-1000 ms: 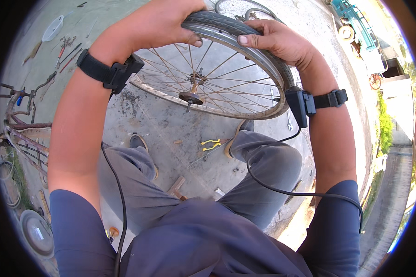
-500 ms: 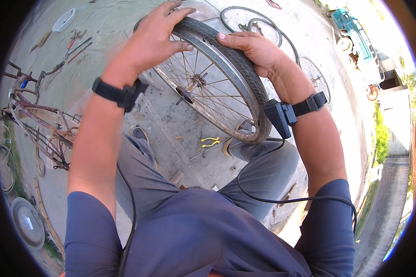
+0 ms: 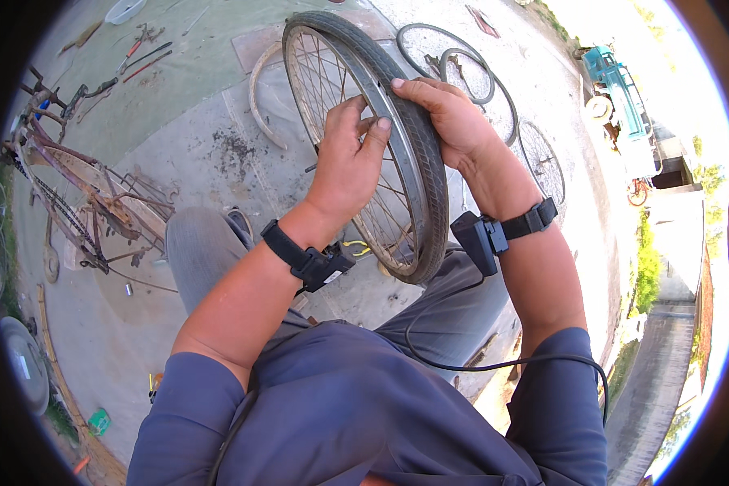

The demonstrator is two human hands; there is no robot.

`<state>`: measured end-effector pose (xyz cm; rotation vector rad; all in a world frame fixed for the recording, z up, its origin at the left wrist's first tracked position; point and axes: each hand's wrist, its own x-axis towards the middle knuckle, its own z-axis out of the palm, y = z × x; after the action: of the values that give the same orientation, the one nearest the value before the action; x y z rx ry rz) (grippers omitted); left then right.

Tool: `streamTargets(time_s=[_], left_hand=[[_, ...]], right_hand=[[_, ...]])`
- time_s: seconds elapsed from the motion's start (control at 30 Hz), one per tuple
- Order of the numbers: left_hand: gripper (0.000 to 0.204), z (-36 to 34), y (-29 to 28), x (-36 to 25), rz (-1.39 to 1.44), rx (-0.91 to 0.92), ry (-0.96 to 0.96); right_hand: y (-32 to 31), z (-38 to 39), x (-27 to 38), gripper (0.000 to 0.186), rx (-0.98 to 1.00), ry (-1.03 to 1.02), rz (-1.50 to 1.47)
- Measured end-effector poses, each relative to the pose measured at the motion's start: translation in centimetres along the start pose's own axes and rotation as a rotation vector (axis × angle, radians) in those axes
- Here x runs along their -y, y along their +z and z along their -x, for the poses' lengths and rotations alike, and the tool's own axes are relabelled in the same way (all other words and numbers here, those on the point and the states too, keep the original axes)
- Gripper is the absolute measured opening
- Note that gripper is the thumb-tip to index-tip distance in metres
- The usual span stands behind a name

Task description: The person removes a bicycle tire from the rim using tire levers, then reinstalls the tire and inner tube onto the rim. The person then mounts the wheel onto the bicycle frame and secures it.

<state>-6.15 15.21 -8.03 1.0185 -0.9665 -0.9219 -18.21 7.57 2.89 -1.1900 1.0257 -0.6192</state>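
- Wheel (image 3: 423, 146): held on a slant in front of the body, tyre (image 3: 437, 202) on the rim (image 3: 413, 174), lower edge over the right leg (image 3: 449, 320); cannot tell about contact there.
- Left hand (image 3: 344, 166): at the spoke side of the wheel; fingers bent inward, thumb tip close to the rim, only a little apart from the index finger; cannot tell about any firm hold.
- Right hand (image 3: 458, 121): on the outer side of the wheel, closed on the tyre, thumb laid across it, other fingers mostly hidden.
- Right of the wheel, just beside the tyre: black box (image 3: 478, 243) on the right wrist.
- Below the wheel, to its left: black strap (image 3: 283, 243) around the left wrist.
- Left of the wheel, near: pale curved strip (image 3: 255, 101) on the ground.
- Left of the wheel, well apart: rusty bike frame (image 3: 97, 206) with chain; beyond it, red-handled tool (image 3: 133, 50).
- Low on the wheel's left, partly covered: yellow pliers (image 3: 356, 246).
- Beyond the wheel, to its right: looped black tubes (image 3: 513, 113).
- Far right of the wheel: teal vehicle (image 3: 620, 85).
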Motion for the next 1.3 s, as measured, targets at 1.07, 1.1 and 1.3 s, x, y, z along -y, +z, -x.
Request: streamTargets(time_s=[1.07, 1.1, 1.3], left_hand=[[0.050, 1.6, -1.5, -8.1, -1.225, 0.249, 0.570], [0.047, 1.5, -1.6, -7.7, -1.214, 0.229, 0.617], [0.045, 0.0, -1.8, -5.9, -1.178, 0.133, 0.818]], right_hand=[[0.5, 6.1, -3.8, 0.026, -0.292, -0.138, -0.733], [0.5, 6.6, -4.0, 0.026, -0.306, -0.138, -0.745], [-0.3, 8.1, -6.0, 0.027, -0.285, -0.175, -0.757]])
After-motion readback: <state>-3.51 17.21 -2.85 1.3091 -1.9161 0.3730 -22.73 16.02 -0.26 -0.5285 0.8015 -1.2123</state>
